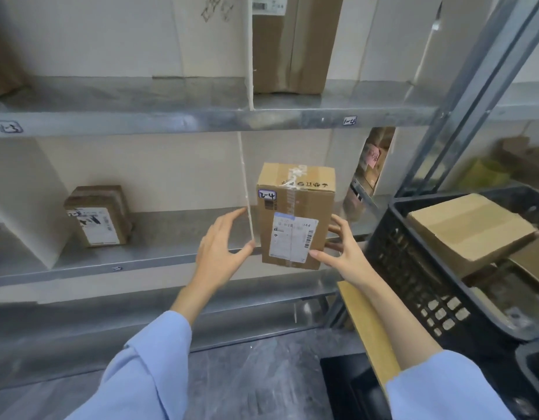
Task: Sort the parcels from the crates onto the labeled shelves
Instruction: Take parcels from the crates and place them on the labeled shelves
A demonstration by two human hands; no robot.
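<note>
Head cam, looking fwd & down at metal racking. At the centre of my feed is a brown cardboard parcel [295, 216], upright, w/ a white shipping label on its front. A small handwritten sticker [267, 195] at its top left seems to end in "-4". The parcel is at the front edge of the middle shelf [159, 262], just right of a thin cardboard divider [246, 183]. Its bottom shows below the shelf lip; I can't tell if it rests on the shelf.

The right hand [344, 247] grips the parcel: thumb on the front near the lower right corner, fingers curled round the right side. The left hand [222, 241] is spread wide, fingers straight, holding nothing. Its thumb tip is just beside the parcel's lower left edge, at the divider; I can't tell if it touches. Both arms wear light blue sleeves [153, 368].

In the left bay of the same shelf a smaller parcel [97, 215] stands label fwd, well apart from the hands.

The upper shelf [201, 122] has a handwritten tag [350, 120] on its edge, approx "1-4", above & right of the held parcel. A tall brown carton [292, 43] stands on that shelf.

At right, near the right hand, is a black lattice crate [413, 268] w/ more cardboard boxes [468, 228] inside. A flat cardboard sheet [365, 322] is just beside the crate, under the right forearm
</note>
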